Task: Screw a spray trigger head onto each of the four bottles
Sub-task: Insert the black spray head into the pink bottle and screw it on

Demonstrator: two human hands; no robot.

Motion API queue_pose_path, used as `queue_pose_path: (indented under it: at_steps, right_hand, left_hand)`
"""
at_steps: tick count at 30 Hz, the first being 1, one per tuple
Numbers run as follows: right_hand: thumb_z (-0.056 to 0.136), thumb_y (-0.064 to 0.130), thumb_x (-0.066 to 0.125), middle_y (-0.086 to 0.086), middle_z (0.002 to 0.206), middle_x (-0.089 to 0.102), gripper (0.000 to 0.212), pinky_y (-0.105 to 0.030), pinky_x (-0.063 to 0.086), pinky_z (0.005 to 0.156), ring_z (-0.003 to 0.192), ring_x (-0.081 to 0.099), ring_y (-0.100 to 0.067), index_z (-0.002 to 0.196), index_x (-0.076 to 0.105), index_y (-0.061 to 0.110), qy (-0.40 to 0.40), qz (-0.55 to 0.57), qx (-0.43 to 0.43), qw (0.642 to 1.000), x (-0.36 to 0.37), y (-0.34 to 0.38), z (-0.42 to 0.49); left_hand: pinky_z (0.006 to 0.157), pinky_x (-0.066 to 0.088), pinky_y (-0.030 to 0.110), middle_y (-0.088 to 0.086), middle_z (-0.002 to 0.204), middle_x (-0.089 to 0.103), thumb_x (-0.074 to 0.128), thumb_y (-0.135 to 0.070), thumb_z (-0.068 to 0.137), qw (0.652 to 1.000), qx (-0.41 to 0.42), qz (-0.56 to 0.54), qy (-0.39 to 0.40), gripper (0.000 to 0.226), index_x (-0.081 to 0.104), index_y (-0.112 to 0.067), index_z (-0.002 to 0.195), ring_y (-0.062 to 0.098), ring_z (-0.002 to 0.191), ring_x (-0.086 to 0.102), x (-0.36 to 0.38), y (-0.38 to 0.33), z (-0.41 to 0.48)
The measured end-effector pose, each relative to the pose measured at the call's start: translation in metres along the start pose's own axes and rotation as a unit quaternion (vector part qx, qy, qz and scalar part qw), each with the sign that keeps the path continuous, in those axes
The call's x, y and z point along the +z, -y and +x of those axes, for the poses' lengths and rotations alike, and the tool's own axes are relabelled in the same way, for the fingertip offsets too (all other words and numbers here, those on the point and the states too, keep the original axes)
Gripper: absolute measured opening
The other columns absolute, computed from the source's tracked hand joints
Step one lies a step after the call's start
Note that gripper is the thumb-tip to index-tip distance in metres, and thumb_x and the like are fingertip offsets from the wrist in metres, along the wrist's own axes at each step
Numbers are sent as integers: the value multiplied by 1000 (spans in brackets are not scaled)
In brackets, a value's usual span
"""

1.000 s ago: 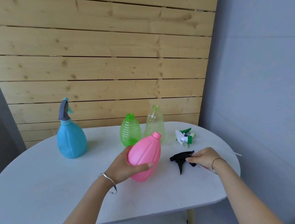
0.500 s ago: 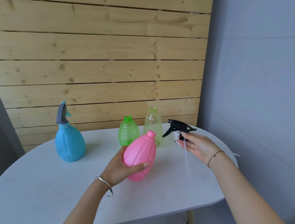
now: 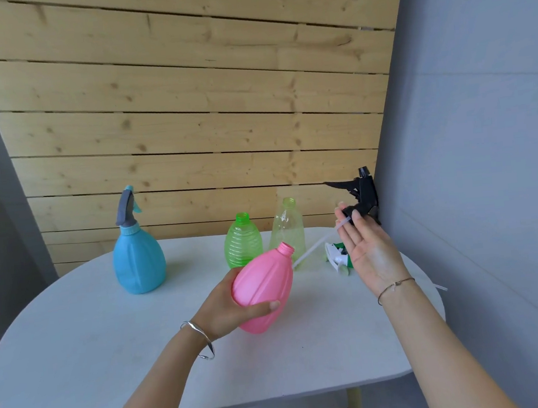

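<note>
1. The left hand (image 3: 234, 301) has its grip wrapped around the body of the pink bottle (image 3: 263, 289), thumb across the near side and fingers behind it. The forearm reaches in from the near edge of the worktop (image 3: 80, 366), with a silver bangle (image 3: 201, 340) at the wrist.
2. The pink bottle is tilted, its open threaded neck pointing up and toward the far right. It is held just above the middle of the worktop, and its base looks lifted off the surface.
3. The right hand (image 3: 367, 247) is raised over the right end of the worktop, palm turned toward the camera and fingers pointing up. Its fingertips pinch the collar of the black trigger head (image 3: 361, 195); the rest of the hand stays open and flat.
4. The black trigger head is held upright above the hand, its lever pointing left. Its pale dip tube (image 3: 314, 248) slants down and left, its lower end near the pink bottle's neck, though I cannot tell whether they touch.
5. A thin cord bracelet (image 3: 395, 285) circles the right wrist.
6. The blue bottle (image 3: 139, 260) stands upright near the far left edge, with a grey trigger head (image 3: 124, 206) already on it.
7. The green bottle (image 3: 242, 242) and the clear bottle (image 3: 288, 231) stand side by side at the far edge, both with open necks.
8. A white and green trigger head (image 3: 335, 256) lies on the worktop near the far right edge, partly behind the right hand.
</note>
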State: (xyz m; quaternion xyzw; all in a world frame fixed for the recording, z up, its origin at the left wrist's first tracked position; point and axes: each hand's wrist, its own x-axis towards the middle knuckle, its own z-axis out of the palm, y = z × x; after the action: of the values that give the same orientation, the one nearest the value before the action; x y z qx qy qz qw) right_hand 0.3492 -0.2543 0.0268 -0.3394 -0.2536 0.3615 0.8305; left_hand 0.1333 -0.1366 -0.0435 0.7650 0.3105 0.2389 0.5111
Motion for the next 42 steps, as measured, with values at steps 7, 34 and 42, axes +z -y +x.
queue_pose_path:
  at_steps: [7, 34, 42]
  right_hand:
    - [98, 13, 44, 5, 112, 68, 15, -23, 53, 87, 101, 68, -2, 95, 59, 14, -20, 43, -29, 998, 2, 2, 0]
    - [86, 10, 63, -5, 107, 71, 17, -28, 49, 98, 100, 65, -13, 102, 67, 13, 59, -218, 49, 973, 22, -41, -18]
    - [79, 15, 68, 0, 109, 74, 44, -20, 52, 91, 106, 66, -9, 120, 56, 5, 110, -157, 64, 979, 20, -36, -15]
  left_hand:
    - [67, 49, 13, -17, 108, 59, 80, -60, 41, 1000, -2, 6, -3, 91, 44, -37, 121, 0, 96, 59, -1, 1, -1]
    - [74, 53, 18, -12, 112, 61, 83, -56, 43, 999, 12, -18, 24, 90, 48, -35, 123, 5, 100, 61, 7, -15, -4]
    - [71, 56, 27, 0, 114, 66, 80, -53, 43, 986, -41, -152, 48, 82, 55, -31, 118, 17, 99, 66, 6, -21, -7]
